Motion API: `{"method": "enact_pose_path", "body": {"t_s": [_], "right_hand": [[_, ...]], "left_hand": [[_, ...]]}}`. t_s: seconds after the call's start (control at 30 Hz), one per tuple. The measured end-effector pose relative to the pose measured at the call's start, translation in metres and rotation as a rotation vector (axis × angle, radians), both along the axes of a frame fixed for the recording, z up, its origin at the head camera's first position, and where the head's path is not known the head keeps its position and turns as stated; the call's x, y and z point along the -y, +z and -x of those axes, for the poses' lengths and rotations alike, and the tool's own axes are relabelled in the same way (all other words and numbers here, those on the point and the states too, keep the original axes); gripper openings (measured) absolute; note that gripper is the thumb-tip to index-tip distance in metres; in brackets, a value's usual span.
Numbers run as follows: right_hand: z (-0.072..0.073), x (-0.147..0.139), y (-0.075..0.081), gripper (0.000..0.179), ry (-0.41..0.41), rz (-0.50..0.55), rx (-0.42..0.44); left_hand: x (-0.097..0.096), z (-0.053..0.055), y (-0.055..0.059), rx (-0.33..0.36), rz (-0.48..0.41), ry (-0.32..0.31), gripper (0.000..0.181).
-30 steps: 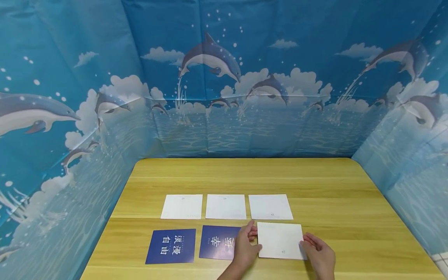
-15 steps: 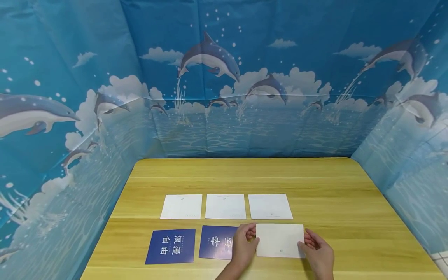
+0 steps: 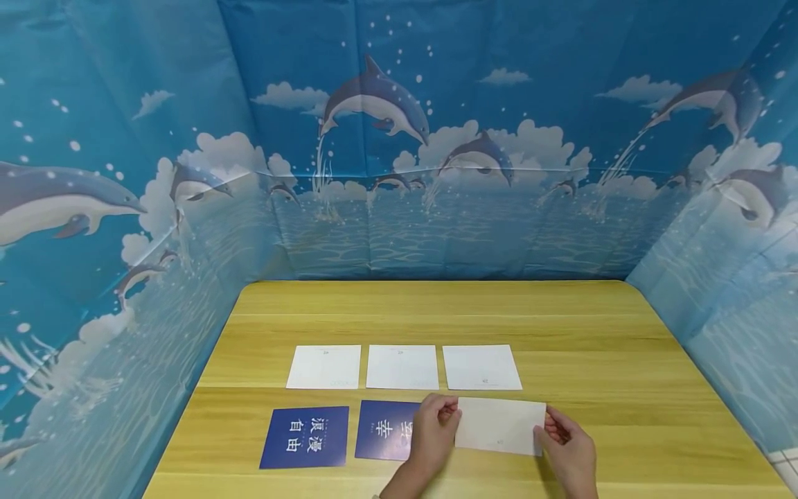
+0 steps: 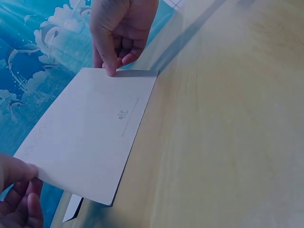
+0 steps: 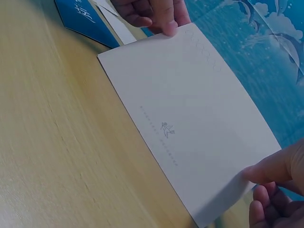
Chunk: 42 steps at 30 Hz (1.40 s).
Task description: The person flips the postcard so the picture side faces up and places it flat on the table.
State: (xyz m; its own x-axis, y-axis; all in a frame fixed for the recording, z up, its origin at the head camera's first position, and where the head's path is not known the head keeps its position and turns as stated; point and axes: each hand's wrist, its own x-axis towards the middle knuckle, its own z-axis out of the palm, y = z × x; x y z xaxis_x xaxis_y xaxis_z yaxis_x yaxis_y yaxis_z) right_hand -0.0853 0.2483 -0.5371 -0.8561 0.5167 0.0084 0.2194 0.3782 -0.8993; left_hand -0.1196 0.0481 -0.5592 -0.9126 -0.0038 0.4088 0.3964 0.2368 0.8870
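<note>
A postcard, its white side with a small printed mark facing up, is raised and tilted above the table between both hands. My left hand pinches its left short edge, with the thumb on top. At the opposite edge my right hand pinches it, thumb on the white face and fingers beneath. Part of a blue card with white characters is hidden behind my left hand. The underside of the held postcard does not show.
Another blue card with white characters lies farther left. Behind it runs a row of three white cards, left, middle and right. Dolphin-printed sheeting surrounds the wooden table at the back and sides.
The postcard has been lifted and tilted, its far edge now sloping down to the right. Both hands keep hold of its ends and have shifted only slightly. The other cards stay put.
</note>
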Motion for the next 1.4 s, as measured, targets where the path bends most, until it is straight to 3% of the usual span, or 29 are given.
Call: {"method": "enact_pose_path", "body": {"t_s": [0.13,0.3,0.47,0.67,0.83,0.97,1.03,1.13,1.23,1.3,1.4], "right_hand": [[-0.001,0.000,0.001,0.031,0.014,-0.055,-0.074],[-0.004,0.000,0.003,0.023,0.028,-0.153,-0.105],[-0.007,0.000,0.002,0.017,0.023,-0.241,-0.163],[-0.010,-0.001,-0.005,0.016,-0.005,-0.381,-0.286],[-0.015,0.000,-0.004,0.016,-0.011,-0.464,-0.297],[-0.019,0.000,-0.003,0.016,0.005,-0.498,-0.302],[-0.021,-0.001,-0.003,0.016,0.008,-0.489,-0.294],[-0.023,0.000,-0.001,0.014,0.001,-0.411,-0.219],[-0.025,0.000,0.002,0.019,-0.006,-0.234,-0.072],[-0.026,-0.002,0.005,0.025,-0.002,-0.036,0.017],[-0.028,-0.008,0.008,0.014,0.013,0.354,0.081]], "left_hand": [[0.002,0.001,0.003,-0.038,0.023,-0.010,0.017],[0.005,0.001,0.005,-0.084,0.050,-0.027,0.014],[0.007,0.000,0.003,-0.168,0.133,-0.010,0.009],[0.012,0.002,0.000,-0.353,0.299,-0.008,0.006],[0.018,0.002,0.002,-0.522,0.447,0.003,0.006],[0.019,0.000,0.001,-0.545,0.471,-0.001,0.004],[0.019,-0.001,-0.001,-0.510,0.441,-0.019,0.005],[0.018,-0.004,-0.004,-0.372,0.313,-0.094,0.007],[0.018,-0.008,-0.008,-0.204,0.143,-0.179,0.012],[0.018,-0.010,-0.009,-0.141,0.063,-0.220,0.013],[0.019,-0.012,-0.010,-0.128,0.007,-0.256,0.013]]}}
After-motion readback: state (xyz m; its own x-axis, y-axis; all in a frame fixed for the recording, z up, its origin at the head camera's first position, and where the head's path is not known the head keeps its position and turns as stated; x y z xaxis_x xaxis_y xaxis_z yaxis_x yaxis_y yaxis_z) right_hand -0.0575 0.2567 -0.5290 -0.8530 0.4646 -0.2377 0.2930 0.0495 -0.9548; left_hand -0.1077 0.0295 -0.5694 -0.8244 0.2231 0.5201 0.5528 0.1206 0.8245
